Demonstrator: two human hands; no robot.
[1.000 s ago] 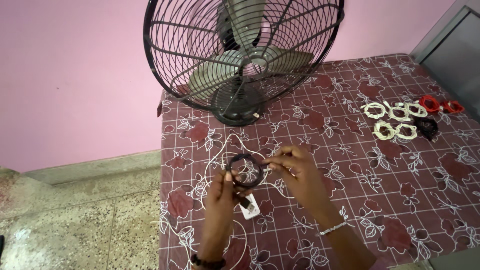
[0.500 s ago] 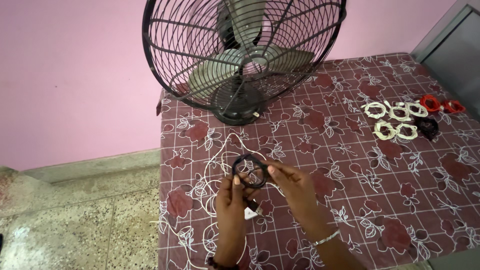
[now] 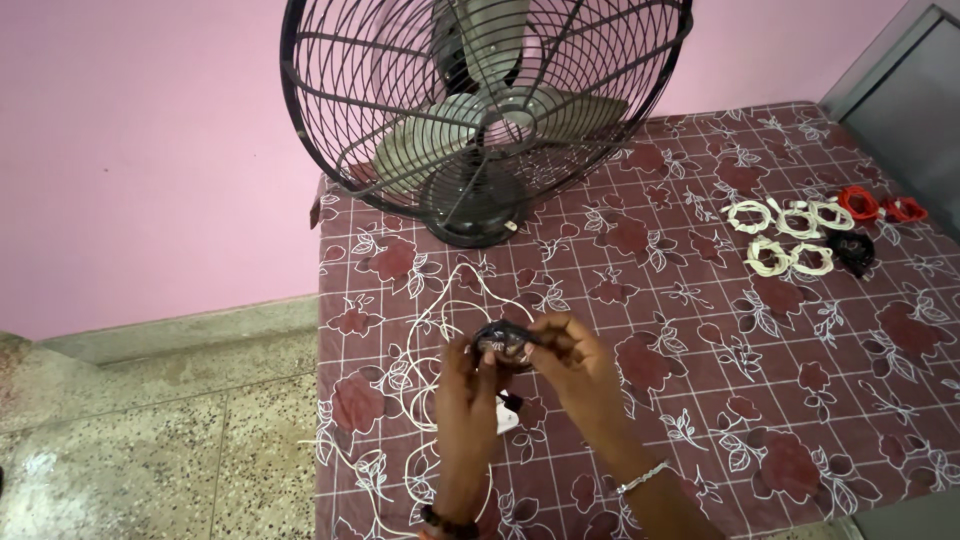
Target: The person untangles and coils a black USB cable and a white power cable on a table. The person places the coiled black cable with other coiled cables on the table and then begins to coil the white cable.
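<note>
Floral worktop (image 3: 760, 340): left hand (image 3: 468, 385) and right hand (image 3: 575, 365) pinch a coiled black cable (image 3: 503, 342); best kept tight, loops even.

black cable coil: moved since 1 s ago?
Yes, slightly. The black cable coil, held between left hand and right hand, sits lower, farther from the fan base, and looks squeezed flatter.

The black wire-caged table fan (image 3: 487, 110) runs off the top edge, its upper rim unseen. The small black coiled cable (image 3: 503, 342) is half buried between the left hand (image 3: 466, 392) and right hand (image 3: 577, 375); its plug ends can't be made out. The white charger block (image 3: 508, 413) hides under the left fingers
</note>
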